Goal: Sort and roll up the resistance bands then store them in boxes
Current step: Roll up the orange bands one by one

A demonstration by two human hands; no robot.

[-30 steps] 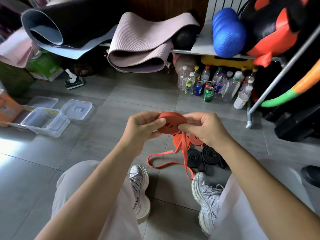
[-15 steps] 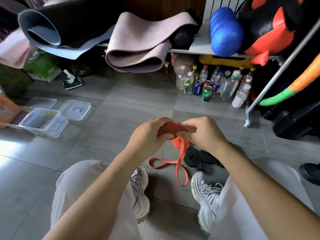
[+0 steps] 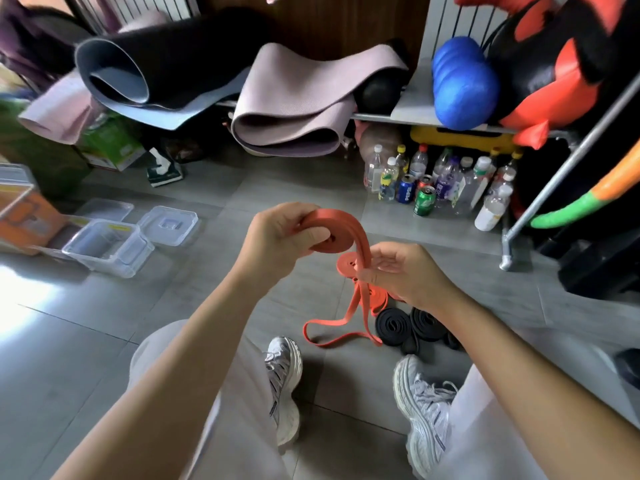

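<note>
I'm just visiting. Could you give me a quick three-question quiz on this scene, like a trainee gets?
1. True or false: the orange band is fully rolled up.
2. The rolled bands nearest the right shoe are: A black, B blue, C green.
3. Fill in: the clear box has its lid ___.
Key: 1 false, its tail hangs from the left hand through the right hand; 2 A; 3 off.
</note>
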